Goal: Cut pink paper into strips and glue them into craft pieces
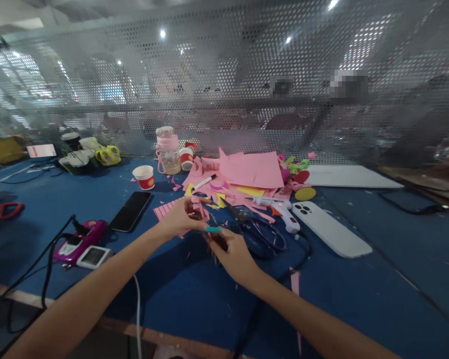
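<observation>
Above the middle of the blue table, my left hand (pixel 181 218) is closed, its fingers curled round a small folded piece of pink paper (pixel 204 212). My right hand (pixel 234 252) meets it from below right, its fingers bent together. A short teal item (pixel 213 229) shows at its fingertips; its kind is unclear, and the fingers hide most of what the hand grips. Dark-handled scissors (pixel 264 232) lie just right of my hands, blades toward the paper. Beyond them rests a white glue gun (pixel 279 209) with an orange trigger. A striped pink paper piece (pixel 165 210) lies beside my left hand.
Pink paper sheets (pixel 250 169) and scraps pile up behind my hands, with a marker (pixel 204 182) on them. A black phone (pixel 130 211), paper cup (pixel 144 177), bottle (pixel 168 152) and purple power strip (pixel 80 242) stand leftward. A white phone (pixel 333 229) lies right. Perforated metal screen (pixel 224 75) behind.
</observation>
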The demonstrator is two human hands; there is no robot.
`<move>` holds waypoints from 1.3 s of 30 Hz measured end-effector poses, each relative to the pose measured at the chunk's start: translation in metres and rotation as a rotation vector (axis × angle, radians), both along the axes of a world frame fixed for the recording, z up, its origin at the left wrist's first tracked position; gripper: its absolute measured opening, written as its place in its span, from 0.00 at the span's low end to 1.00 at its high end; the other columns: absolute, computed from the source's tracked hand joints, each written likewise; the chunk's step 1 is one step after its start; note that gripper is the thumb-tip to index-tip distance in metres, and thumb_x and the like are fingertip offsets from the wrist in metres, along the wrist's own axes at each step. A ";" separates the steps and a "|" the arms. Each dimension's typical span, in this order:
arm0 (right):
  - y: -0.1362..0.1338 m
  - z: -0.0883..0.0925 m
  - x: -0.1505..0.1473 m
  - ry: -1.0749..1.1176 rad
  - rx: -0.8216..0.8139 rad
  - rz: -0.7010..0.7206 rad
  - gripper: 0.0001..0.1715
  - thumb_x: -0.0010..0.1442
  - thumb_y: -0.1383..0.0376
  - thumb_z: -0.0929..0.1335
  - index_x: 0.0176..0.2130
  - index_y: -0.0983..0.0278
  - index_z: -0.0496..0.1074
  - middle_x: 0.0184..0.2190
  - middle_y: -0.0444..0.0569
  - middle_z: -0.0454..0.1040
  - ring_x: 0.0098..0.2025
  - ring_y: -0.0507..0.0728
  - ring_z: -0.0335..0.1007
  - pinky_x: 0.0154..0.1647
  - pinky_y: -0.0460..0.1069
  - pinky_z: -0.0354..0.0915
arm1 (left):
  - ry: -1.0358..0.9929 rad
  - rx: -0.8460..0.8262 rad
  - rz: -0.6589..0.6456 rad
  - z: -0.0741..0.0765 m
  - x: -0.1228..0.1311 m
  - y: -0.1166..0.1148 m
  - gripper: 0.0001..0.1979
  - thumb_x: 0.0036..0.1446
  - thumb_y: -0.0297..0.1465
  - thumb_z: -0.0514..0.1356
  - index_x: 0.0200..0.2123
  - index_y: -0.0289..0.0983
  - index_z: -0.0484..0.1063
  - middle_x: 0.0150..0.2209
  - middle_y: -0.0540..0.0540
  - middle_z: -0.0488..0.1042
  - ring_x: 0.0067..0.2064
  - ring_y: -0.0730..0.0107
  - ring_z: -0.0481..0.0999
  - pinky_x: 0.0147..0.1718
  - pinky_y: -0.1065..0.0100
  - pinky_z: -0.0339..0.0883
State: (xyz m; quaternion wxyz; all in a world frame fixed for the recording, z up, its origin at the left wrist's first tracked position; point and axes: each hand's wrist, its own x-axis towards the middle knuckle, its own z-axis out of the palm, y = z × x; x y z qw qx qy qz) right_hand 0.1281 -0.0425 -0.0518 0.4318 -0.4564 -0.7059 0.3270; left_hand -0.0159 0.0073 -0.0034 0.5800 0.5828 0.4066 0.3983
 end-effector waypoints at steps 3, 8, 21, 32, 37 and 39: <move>0.000 -0.001 0.000 -0.016 0.006 -0.004 0.10 0.54 0.64 0.60 0.23 0.63 0.62 0.18 0.43 0.66 0.20 0.51 0.62 0.22 0.45 0.58 | -0.009 0.011 0.044 0.001 0.004 -0.004 0.23 0.25 0.17 0.67 0.32 0.32 0.71 0.21 0.51 0.72 0.24 0.77 0.71 0.27 0.74 0.65; -0.001 0.000 0.001 -0.028 -0.010 -0.002 0.11 0.55 0.63 0.61 0.22 0.63 0.61 0.16 0.41 0.63 0.18 0.50 0.59 0.20 0.44 0.56 | -0.070 -0.002 0.120 -0.002 0.007 -0.006 0.16 0.27 0.20 0.68 0.26 0.32 0.72 0.20 0.51 0.72 0.23 0.76 0.70 0.27 0.73 0.66; -0.002 0.002 0.002 -0.027 -0.057 0.021 0.13 0.54 0.63 0.61 0.20 0.62 0.57 0.15 0.39 0.59 0.18 0.48 0.56 0.21 0.44 0.53 | -0.217 -0.123 0.159 -0.015 0.009 0.000 0.12 0.28 0.24 0.69 0.22 0.32 0.73 0.25 0.48 0.75 0.26 0.77 0.72 0.28 0.75 0.66; -0.001 0.000 0.002 -0.008 -0.059 0.027 0.12 0.53 0.63 0.61 0.20 0.62 0.56 0.15 0.39 0.59 0.18 0.48 0.55 0.20 0.43 0.53 | -0.185 -0.119 0.148 -0.005 0.009 -0.005 0.17 0.29 0.21 0.68 0.29 0.32 0.72 0.25 0.49 0.76 0.25 0.77 0.73 0.18 0.81 0.62; -0.001 0.000 0.002 -0.009 -0.060 0.021 0.12 0.53 0.63 0.61 0.21 0.62 0.57 0.15 0.39 0.59 0.18 0.48 0.55 0.20 0.44 0.53 | -0.299 -0.296 0.197 -0.005 0.014 -0.008 0.16 0.31 0.18 0.66 0.30 0.32 0.72 0.20 0.50 0.74 0.22 0.78 0.72 0.22 0.79 0.65; -0.001 0.000 0.002 -0.003 -0.067 0.018 0.12 0.53 0.63 0.62 0.21 0.62 0.57 0.15 0.39 0.59 0.18 0.48 0.55 0.20 0.44 0.53 | -0.323 -0.339 0.206 -0.005 0.015 -0.010 0.15 0.33 0.17 0.65 0.29 0.32 0.72 0.20 0.50 0.74 0.21 0.79 0.71 0.20 0.79 0.64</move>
